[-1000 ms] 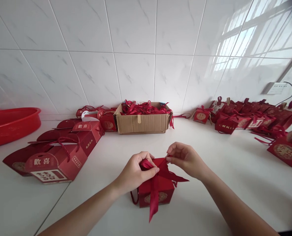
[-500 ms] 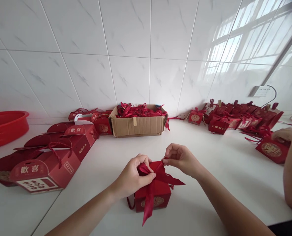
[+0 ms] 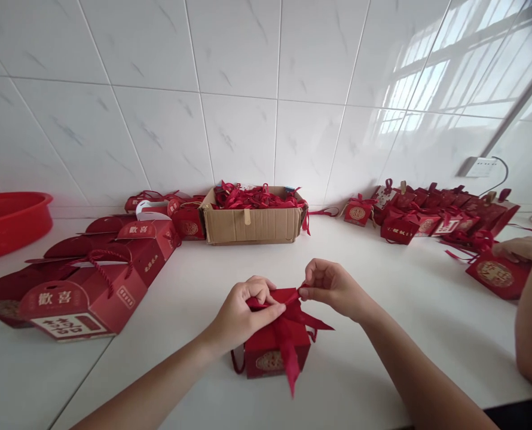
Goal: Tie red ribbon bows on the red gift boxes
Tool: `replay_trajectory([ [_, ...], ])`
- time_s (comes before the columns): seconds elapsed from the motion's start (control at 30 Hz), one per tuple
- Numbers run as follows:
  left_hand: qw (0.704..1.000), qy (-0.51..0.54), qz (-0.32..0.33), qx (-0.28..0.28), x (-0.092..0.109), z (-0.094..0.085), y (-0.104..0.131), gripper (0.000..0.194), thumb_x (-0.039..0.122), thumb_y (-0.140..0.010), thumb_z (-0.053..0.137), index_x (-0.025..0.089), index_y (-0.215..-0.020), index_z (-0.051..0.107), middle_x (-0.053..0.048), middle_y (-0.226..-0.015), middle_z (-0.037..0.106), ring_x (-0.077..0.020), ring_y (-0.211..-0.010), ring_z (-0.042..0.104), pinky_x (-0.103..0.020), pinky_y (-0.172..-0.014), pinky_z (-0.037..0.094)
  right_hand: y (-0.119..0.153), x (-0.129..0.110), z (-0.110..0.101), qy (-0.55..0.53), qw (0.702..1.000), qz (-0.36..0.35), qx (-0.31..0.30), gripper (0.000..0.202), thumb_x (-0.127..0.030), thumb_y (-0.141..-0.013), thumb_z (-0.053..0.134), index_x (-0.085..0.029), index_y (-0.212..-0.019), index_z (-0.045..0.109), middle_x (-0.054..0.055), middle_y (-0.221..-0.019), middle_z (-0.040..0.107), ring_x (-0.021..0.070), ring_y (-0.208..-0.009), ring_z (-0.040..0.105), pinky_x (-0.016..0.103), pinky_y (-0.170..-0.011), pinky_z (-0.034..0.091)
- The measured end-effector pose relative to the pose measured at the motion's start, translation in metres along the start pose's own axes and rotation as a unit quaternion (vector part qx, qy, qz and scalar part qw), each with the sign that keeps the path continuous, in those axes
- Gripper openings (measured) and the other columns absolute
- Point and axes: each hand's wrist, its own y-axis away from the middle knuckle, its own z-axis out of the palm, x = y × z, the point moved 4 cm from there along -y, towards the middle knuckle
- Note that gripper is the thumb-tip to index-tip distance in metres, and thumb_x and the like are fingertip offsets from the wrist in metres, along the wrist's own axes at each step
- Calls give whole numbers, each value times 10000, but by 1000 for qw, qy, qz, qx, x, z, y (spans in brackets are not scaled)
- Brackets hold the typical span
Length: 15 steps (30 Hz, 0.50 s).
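Note:
In front of me on the white table stands a small red gift box (image 3: 269,361) with a gold round emblem on its front and cord handles at its sides. A red ribbon (image 3: 289,349) lies over its top, one tail hanging down the front and another pointing right. My left hand (image 3: 250,307) pinches the ribbon at the top left of the box, thumb stretched along it. My right hand (image 3: 331,288) pinches part of the ribbon between thumb and fingertips, just off the box's top right corner.
An open cardboard box (image 3: 252,227) full of red ribbons stands by the tiled wall. Larger red gift boxes (image 3: 127,286) line the left, near a red basin (image 3: 12,224). Several small red boxes (image 3: 427,224) stand back right. Another person's hand (image 3: 528,246) rests on a red box (image 3: 494,273).
The ribbon's front tail has swung to the right, uncovering more of the emblem. Both hands keep their pinch on the ribbon. The view has shifted slightly.

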Motion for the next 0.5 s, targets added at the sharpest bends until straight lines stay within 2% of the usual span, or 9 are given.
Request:
replay_trajectory([
  [0.1, 999, 15, -3, 32, -2, 1, 1, 466, 326, -801, 578, 208, -568, 192, 9, -578, 382, -229, -954, 546, -312, -783, 401, 2, -1, 0, 5, 1000, 4, -6, 314, -308, -680, 773, -174, -724, 492, -45, -649, 564, 117, -648, 610, 265, -627, 477],
  [0.27, 999, 19, -5, 37, -2, 3, 2, 469, 285, -785, 599, 209, -571, 189, 18, -596, 325, -230, -980, 543, -303, -778, 394, 3, -2, -1, -2, 1000, -1, -13, 308, -290, -699, 762, -176, -717, 477, -41, -644, 571, 122, -652, 619, 271, -636, 482],
  [0.5, 1000, 16, -2, 14, -4, 6, 0, 448, 228, -764, 606, 213, -551, 212, 6, -592, 410, -230, -1014, 540, -304, -775, 388, 2, -1, -3, -22, 1000, -10, -14, 331, -253, -702, 764, -178, -698, 442, -43, -623, 584, 120, -645, 627, 261, -638, 478],
])
